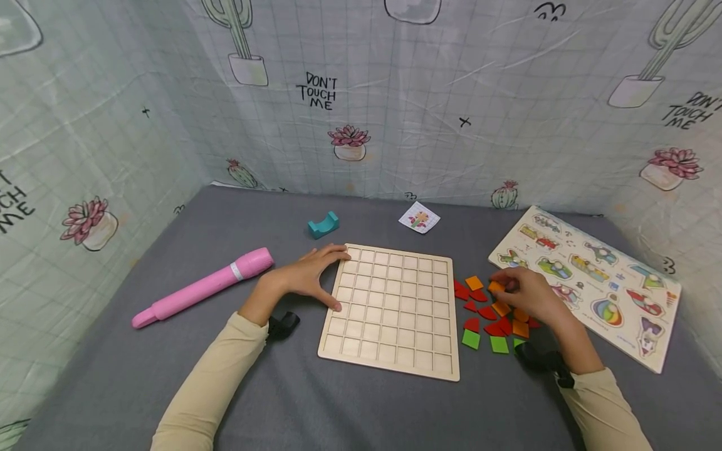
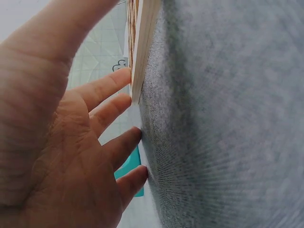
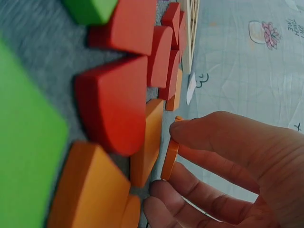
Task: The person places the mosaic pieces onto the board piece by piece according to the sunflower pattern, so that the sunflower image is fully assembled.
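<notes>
Worktop [image 1: 101,388] grey. Pale wooden grid board [image 1: 395,307] in the middle of it, lying flat, its squares bare.

Left grip [image 1: 307,275]: spread wide at the board's left side. My thumb touches the left edge; two fingertips meet the board near its far left corner, the other two reach past it.

Right grip [image 1: 527,293]: narrow, pinching a small orange tile [image 3: 170,160] between thumb and fingers. The tile is right of the board, over the scattered pieces, seen nearly edge-on from the right wrist.

Around it: more orange tiles, red pieces [image 1: 487,312] with rounded or pointed outlines, and green squares [image 1: 499,344] on the near side, one partly behind my black wrist strap [image 1: 544,358].

Farther right, a picture puzzle board [image 1: 609,282], set at a slant. Beyond the grid board, a small printed card [image 1: 419,217] and a teal notched block [image 1: 323,225]. Left of my left grip, a long pink tube [image 1: 197,291] lies diagonally.
</notes>
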`<state>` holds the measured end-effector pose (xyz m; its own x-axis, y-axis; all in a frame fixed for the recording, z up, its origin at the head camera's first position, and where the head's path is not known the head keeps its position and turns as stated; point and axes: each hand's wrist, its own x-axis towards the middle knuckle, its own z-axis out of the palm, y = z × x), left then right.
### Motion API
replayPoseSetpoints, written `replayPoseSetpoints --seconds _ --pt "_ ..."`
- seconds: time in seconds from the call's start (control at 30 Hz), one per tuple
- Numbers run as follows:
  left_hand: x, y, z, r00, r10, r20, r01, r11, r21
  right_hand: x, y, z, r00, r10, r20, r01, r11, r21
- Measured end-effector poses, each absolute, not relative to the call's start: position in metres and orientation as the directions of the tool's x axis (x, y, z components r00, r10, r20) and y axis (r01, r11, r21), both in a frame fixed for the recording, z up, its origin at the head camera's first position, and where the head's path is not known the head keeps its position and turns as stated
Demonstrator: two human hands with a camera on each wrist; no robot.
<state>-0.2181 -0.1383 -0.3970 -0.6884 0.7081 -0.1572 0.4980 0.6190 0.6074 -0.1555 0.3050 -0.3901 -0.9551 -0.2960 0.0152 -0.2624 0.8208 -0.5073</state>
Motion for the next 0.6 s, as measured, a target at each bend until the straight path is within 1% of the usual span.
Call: replayPoseSetpoints --seconds 0.2,0.6 --pt "-0.218 -0.138 -0.397 -0.693 0.704 -0.153 0.495 0.619 0.61 -0.158 0.295 -0.388 -0.953 -0.3 0.042 -0.28 0.818 -0.502" --pt "-0.219 -0.139 -0.399 -0.69 0.707 -0.154 0.5 0.62 0.605 -0.168 0.267 -0.381 -0.929 -0.364 0.069 -0.345 0.784 -0.515"
